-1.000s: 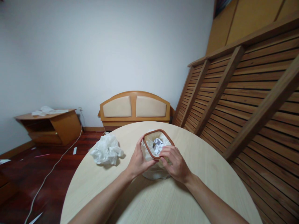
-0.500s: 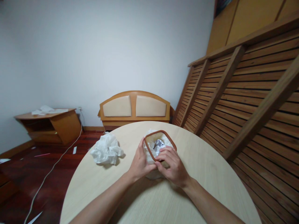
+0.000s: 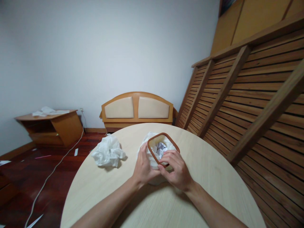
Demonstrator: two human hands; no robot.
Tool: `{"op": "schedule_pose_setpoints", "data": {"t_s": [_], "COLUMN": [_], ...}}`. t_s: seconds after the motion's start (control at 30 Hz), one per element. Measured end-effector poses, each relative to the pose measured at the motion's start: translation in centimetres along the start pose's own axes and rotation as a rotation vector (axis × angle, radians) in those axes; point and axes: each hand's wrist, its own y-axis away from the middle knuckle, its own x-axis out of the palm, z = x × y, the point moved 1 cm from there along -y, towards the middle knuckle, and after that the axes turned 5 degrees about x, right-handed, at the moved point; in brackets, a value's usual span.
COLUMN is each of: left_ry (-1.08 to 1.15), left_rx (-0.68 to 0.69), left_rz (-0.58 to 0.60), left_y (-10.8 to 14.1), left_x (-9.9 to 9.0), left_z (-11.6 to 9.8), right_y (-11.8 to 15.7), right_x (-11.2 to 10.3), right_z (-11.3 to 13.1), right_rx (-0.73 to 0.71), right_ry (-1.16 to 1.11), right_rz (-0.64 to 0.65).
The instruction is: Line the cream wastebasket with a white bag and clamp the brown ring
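The right hand [image 3: 175,169] partly hides the container [image 3: 156,136]; its silvery wad [image 3: 161,148], perhaps foil, is blurred.

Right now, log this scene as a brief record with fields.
Left grip: holding the left side of the brown-rimmed container
Right grip: at its near rim, fingers over the edge
Contents: crumpled silvery item
Surface: round pale table
On the table, left: crumpled white plastic
Background: headboard, two cream panels
Right side: slatted wooden panel
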Motion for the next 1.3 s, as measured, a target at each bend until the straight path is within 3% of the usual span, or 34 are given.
{"op": "schedule_pose_setpoints", "data": {"t_s": [0.33, 0.9, 1.3], "left_ry": [-0.094, -0.144, -0.141], "left_rx": [0.069, 0.101, 0.084], "left_rz": [-0.033, -0.014, -0.002], "left_y": [-0.2, -0.52, -0.47], "left_x": [-0.27, -0.75, -0.76], "left_z": [-0.08, 0.22, 0.25], "right_y": [-0.23, -0.43, -0.38], "right_x": [0.09, 0.04, -0.22], "right_z": [0.64, 0.87, 0.3], "right_rx": [0.06, 0.181, 0.127], "right_ry": [0.05, -0.109, -0.114], "right_rz": [-0.007, -0.047, -0.07]}}
